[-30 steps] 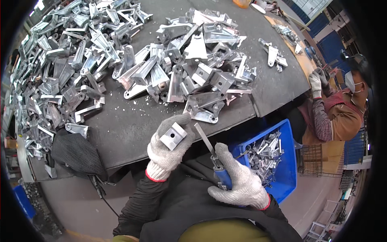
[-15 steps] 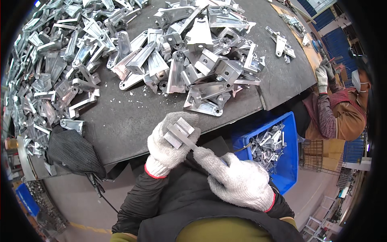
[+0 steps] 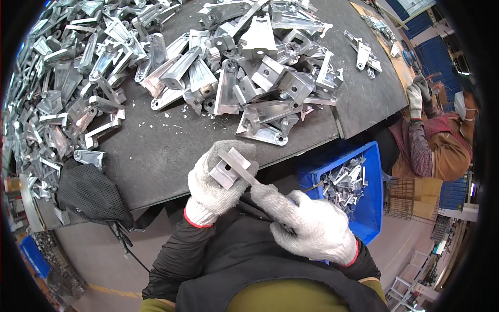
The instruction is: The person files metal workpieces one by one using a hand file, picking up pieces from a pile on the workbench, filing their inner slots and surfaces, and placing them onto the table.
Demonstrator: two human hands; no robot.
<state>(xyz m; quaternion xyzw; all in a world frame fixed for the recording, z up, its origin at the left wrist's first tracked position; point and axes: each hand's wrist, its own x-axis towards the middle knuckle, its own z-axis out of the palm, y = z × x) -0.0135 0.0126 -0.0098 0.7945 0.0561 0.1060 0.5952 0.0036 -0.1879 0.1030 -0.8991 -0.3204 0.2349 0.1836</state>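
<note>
Near the front edge of the dark table, my left hand point(image 3: 207, 186), in a white knit glove, is closed around a small silver metal bracket point(image 3: 223, 174). A round hole shows in the bracket's upward face. My right hand point(image 3: 314, 226), gloved the same way, grips a flat metal file point(image 3: 240, 167), its index finger stretched along it. The file's far end lies across the bracket's upper right part. Its handle is hidden inside the glove. Beyond my hands, a heap of similar metal brackets point(image 3: 226, 93) lies on the table.
More brackets point(image 3: 62, 83) cover the table's left side. A black mesh bag point(image 3: 93, 193) with a cable hangs at the left edge. A blue bin point(image 3: 373, 208) of metal parts stands below on the right. Farther right, a gloved co-worker point(image 3: 431, 140) works at a wooden board point(image 3: 397, 73).
The file has shifted toward the bracket's upper right, and the bracket is turned so its hole now shows. Both hands otherwise stay close to where they were.
</note>
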